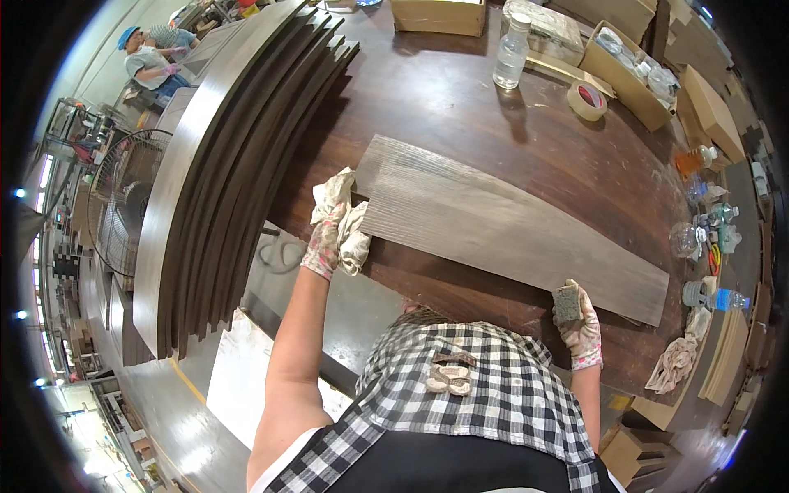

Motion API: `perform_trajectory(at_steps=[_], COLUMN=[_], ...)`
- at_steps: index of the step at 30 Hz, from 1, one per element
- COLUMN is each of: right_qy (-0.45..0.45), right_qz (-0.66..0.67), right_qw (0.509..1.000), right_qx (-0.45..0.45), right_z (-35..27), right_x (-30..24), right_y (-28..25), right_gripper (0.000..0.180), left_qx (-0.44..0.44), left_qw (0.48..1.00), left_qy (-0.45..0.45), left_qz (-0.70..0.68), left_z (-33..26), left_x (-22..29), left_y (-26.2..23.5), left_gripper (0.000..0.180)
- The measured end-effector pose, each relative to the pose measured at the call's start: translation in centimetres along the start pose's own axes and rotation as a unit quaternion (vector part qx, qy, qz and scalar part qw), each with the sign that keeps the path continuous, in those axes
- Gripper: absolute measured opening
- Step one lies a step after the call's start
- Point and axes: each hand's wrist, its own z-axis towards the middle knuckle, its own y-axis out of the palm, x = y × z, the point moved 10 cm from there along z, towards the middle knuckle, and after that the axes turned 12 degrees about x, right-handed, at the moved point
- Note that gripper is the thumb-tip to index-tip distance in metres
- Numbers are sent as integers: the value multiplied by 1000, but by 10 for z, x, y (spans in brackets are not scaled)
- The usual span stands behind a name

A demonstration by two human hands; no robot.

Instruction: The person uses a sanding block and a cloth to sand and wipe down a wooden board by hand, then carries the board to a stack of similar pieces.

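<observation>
A long grey-brown wood-grain board (493, 222) lies slantwise across the dark brown table (444, 283). At its left end, my left hand (323, 246), in a patterned glove, is closed on a crumpled off-white cloth (333, 197) that bunches against the board's edge. My right hand (586, 333), gloved likewise, grips a grey sanding sponge (566, 304) at the board's near edge, toward its right end. The fingers behind the sponge are partly hidden.
Tall dark boards (246, 123) stand in a stack to the left. A clear bottle (511, 53), a tape roll (587, 100) and an open carton (633, 74) sit at the far right. Several plastic bottles (686, 240) line the right edge. Someone in a blue cap (152, 66) works farther off.
</observation>
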Motion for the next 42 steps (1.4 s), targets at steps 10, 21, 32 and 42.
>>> perform_trajectory(at_steps=[10,21,32,42], right_qy=[-56,25,-216,-502], right_qz=[2,-47,-385,-595], right_qw=[996,996,881,458], right_qx=[-68,-69,-171,-429], right_z=[-4,12,-1,-40], right_x=[-21,-4,-33,95], right_y=[14,31,182,426], right_gripper=[51,48,49,39], left_qx=[16,101,324,5], left_qw=[985,863,888,979], left_qy=[-155,-252,-211,-117], left_qz=[-77,-427,-250,168], left_z=[-37,-76,-126,-166], left_x=[-29,-81,-35,-26], left_y=[0,-28,-118,-18], left_gripper=[57,32,33,49])
